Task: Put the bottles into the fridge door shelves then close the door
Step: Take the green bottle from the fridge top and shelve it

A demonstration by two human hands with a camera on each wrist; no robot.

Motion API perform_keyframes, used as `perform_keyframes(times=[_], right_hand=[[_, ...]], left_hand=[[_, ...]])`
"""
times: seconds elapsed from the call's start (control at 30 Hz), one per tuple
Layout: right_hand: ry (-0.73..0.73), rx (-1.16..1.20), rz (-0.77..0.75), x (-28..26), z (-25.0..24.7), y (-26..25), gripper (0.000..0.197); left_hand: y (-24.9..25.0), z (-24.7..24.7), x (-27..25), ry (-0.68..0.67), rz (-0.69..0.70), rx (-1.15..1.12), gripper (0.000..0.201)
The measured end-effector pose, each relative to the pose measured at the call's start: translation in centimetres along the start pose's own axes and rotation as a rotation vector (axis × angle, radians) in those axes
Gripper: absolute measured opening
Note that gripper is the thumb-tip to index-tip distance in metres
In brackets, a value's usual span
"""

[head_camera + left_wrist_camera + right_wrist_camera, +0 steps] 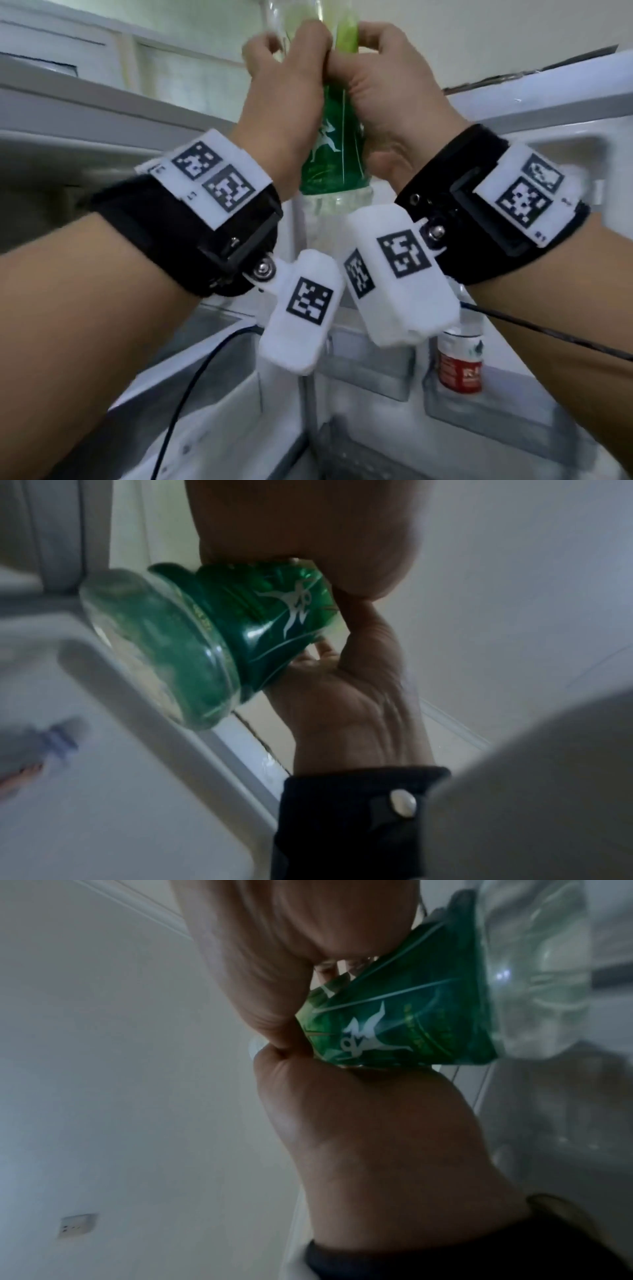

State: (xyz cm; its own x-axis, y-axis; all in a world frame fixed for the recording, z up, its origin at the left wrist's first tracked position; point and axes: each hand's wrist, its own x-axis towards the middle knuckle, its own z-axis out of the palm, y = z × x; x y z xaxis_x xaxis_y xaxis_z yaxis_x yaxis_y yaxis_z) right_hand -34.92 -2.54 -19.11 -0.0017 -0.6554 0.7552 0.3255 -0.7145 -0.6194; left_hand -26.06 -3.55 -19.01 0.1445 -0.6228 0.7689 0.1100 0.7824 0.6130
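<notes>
A clear bottle with a green label (330, 147) is held upright and high in front of the open fridge, its top cut off by the frame's edge. My left hand (284, 72) and right hand (380, 78) both grip it around the label, fingers curled, knuckles touching. In the left wrist view the bottle (205, 642) shows its clear base, with my right hand (359, 696) wrapped around the label. The right wrist view shows the same bottle (411, 1015) with my left hand (359, 1123) curled on it.
Below my wrists are the fridge door shelves (479, 421); a red-labelled bottle (460, 366) stands in the right one. The door's top edge (548, 85) is at the right, the fridge body (68, 113) at the left. Black cables (191, 383) hang from both wrist cameras.
</notes>
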Motion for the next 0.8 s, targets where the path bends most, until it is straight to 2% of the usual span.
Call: perform_keyframes(times=[0.03,0.1,0.13,0.3,0.43,0.6,0.8], right_hand=[[0.008,-0.035,0.015,-0.6,-1.4,0.2,0.052],[0.032,-0.116,0.036,-1.7,-4.3,0.4,0.058],[0.043,-0.149,0.044,-2.3,-5.7,0.5,0.06],[0.105,-0.417,0.117,-5.0,-12.4,0.2,0.062],[0.143,-0.548,0.24,-7.4,-17.3,0.6,0.075],[0.184,-0.701,0.365,-10.2,-21.3,2.2,0.081],[0.248,-0.753,0.466,-13.3,-24.8,5.2,0.087]], left_hand=[[-1.1,1.1,-0.8,0.004,-0.022,-0.028,0.062],[-3.1,3.3,-2.3,0.008,-0.072,-0.082,0.057],[-3.9,4.4,-3.1,-0.011,-0.101,-0.114,0.053],[-7.7,8.9,-6.5,-0.123,-0.214,-0.179,0.058],[-10.4,11.8,-9.1,-0.244,-0.331,-0.089,0.056],[-13.3,14.2,-11.3,-0.36,-0.511,-0.019,0.059],[-16.8,15.5,-14.0,-0.471,-0.58,0.106,0.057]])
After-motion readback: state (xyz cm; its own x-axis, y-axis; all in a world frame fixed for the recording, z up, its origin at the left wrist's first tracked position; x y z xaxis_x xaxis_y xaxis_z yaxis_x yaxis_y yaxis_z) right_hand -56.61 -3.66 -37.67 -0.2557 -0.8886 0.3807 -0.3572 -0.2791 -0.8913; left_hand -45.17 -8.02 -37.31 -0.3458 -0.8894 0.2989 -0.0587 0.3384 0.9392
